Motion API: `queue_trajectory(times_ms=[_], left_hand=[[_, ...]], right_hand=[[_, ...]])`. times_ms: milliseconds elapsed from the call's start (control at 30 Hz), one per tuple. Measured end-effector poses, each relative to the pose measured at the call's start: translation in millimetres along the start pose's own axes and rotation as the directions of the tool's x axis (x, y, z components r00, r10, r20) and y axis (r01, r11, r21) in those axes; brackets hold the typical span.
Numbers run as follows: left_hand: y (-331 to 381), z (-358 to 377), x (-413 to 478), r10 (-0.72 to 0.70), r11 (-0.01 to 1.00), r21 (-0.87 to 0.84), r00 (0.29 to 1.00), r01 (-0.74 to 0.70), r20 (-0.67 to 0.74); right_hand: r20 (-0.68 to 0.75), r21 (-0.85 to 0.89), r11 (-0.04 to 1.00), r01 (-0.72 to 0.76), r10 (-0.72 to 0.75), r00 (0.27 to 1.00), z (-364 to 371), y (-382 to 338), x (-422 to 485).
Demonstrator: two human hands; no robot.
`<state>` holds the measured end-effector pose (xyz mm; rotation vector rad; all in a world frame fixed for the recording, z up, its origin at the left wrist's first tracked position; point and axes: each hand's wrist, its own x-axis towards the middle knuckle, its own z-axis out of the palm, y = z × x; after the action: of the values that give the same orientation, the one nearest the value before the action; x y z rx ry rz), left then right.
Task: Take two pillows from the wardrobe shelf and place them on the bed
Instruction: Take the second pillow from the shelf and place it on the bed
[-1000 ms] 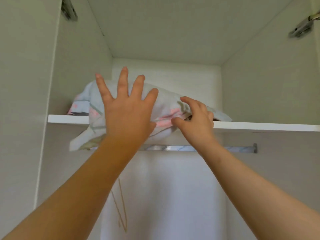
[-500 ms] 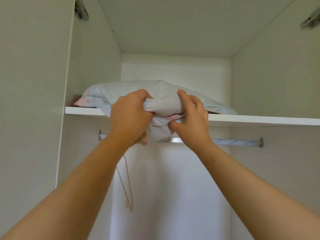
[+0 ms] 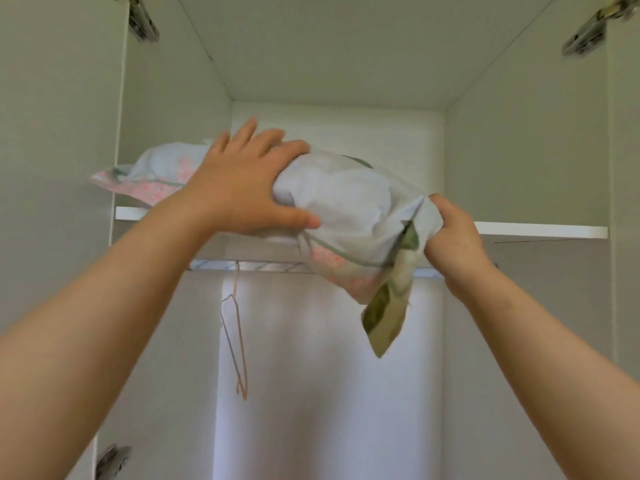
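A pale blue pillow (image 3: 349,202) with pink and green trim hangs half off the white wardrobe shelf (image 3: 540,230), its lower corner drooping over the front edge. My left hand (image 3: 242,188) grips its left end, thumb underneath and fingers over the top. My right hand (image 3: 450,230) pinches the pillow's right edge in a fist. A second pillow (image 3: 152,171), pale blue with pink print, lies on the shelf behind and to the left, partly hidden by my left hand.
A metal hanging rail (image 3: 263,266) runs under the shelf with a thin pink wire hanger (image 3: 235,344) on it. The wardrobe's side walls stand close at left and right. Door hinges (image 3: 142,19) sit at the top corners.
The pillow has come forward off the shelf and swung to the right. My hands have spread apart, the right one moving out to the pillow's right edge. A second pillow now shows behind.
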<state>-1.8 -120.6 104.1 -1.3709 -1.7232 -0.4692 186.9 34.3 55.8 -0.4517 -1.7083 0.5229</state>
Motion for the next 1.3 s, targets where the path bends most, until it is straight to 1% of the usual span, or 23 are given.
queue_trajectory(times_ms=[67,100,167,200,267,333,367,433,500,533,600,667,733,767,833,900,967,1067,1133,1200,1233,1267,1300], left_hand=[[-15,12,0,-0.030,0.999,0.020,0.992,0.028,0.125],[-17,19,0,-0.016,1.000,0.017,0.991,0.014,0.134],[-11,28,-1,-0.007,1.000,-0.019,0.999,0.008,0.053],[-6,32,-1,-0.033,0.999,-0.028,0.999,0.032,-0.016],[3,38,-2,-0.055,0.998,-0.017,0.982,0.053,-0.182],[12,46,-7,-0.023,0.999,-0.045,0.957,0.011,-0.288],[15,51,-12,0.003,0.999,-0.050,0.948,-0.020,-0.319],[24,56,-23,0.072,0.997,0.010,0.936,-0.073,-0.346],[37,68,-33,0.114,0.993,0.034,0.945,-0.109,-0.306],[45,73,-38,0.132,0.991,0.019,0.946,-0.132,-0.295],[63,74,-50,0.202,0.978,-0.011,0.954,-0.209,-0.222],[75,67,-64,0.249,0.964,-0.069,0.964,-0.257,-0.097],[76,48,-71,0.225,0.959,-0.184,0.974,-0.217,0.022],[77,36,-70,0.209,0.951,-0.236,0.978,-0.198,0.023],[73,20,-55,0.109,0.959,-0.256,0.991,-0.125,-0.073],[64,18,-28,-0.100,0.977,-0.198,0.988,0.075,-0.120],[55,26,0,-0.316,0.936,-0.174,0.948,0.305,-0.038],[42,45,20,-0.545,0.752,-0.305,0.812,0.584,0.211],[38,58,23,-0.602,0.648,-0.399,0.757,0.649,0.255],[40,65,22,-0.630,0.621,-0.432,0.745,0.654,0.221],[40,66,23,-0.641,0.623,-0.431,0.742,0.653,0.197],[38,65,26,-0.647,0.627,-0.428,0.741,0.651,0.178],[35,62,30,-0.650,0.632,-0.425,0.742,0.648,0.164]], right_hand=[[-0.037,0.037,0.998,-0.051,0.052,0.998,-11,-13,2],[-0.079,0.056,0.997,-0.058,0.062,0.995,-13,-23,3],[-0.110,0.018,1.000,0.011,-0.009,0.994,-11,-45,5],[-0.053,-0.031,0.997,0.068,-0.070,0.996,-6,-54,4],[0.176,-0.229,0.960,0.161,-0.122,0.977,8,-67,-2],[0.363,-0.501,0.830,0.246,-0.057,0.930,18,-67,-6],[0.381,-0.601,0.748,0.282,-0.043,0.924,21,-64,-8],[0.381,-0.702,0.634,0.325,-0.052,0.923,21,-50,-12],[0.365,-0.729,0.599,0.332,-0.070,0.928,16,-30,-19],[0.359,-0.713,0.612,0.342,-0.101,0.928,14,-20,-24],[0.343,-0.648,0.676,0.351,-0.153,0.927,7,-8,-33],[0.355,-0.591,0.739,0.324,-0.122,0.927,-4,-4,-42],[0.386,-0.556,0.770,0.314,-0.095,0.917,-15,2,-50],[0.397,-0.534,0.785,0.314,-0.095,0.913,-19,4,-56],[0.421,-0.488,0.812,0.320,-0.102,0.901,-23,7,-64],[0.464,-0.480,0.812,0.331,-0.086,0.882,-23,9,-69],[0.506,-0.506,0.787,0.354,-0.061,0.860,-22,9,-73],[0.616,-0.572,0.686,0.449,-0.002,0.787,-15,8,-84],[0.703,-0.552,0.688,0.472,0.079,0.707,-7,7,-91],[0.769,-0.505,0.744,0.437,0.158,0.620,-3,6,-92],[0.772,-0.472,0.802,0.366,0.175,0.611,-4,5,-88],[0.734,-0.423,0.868,0.261,0.159,0.660,-5,3,-82],[0.632,-0.344,0.927,0.148,0.112,0.767,-7,3,-72]])
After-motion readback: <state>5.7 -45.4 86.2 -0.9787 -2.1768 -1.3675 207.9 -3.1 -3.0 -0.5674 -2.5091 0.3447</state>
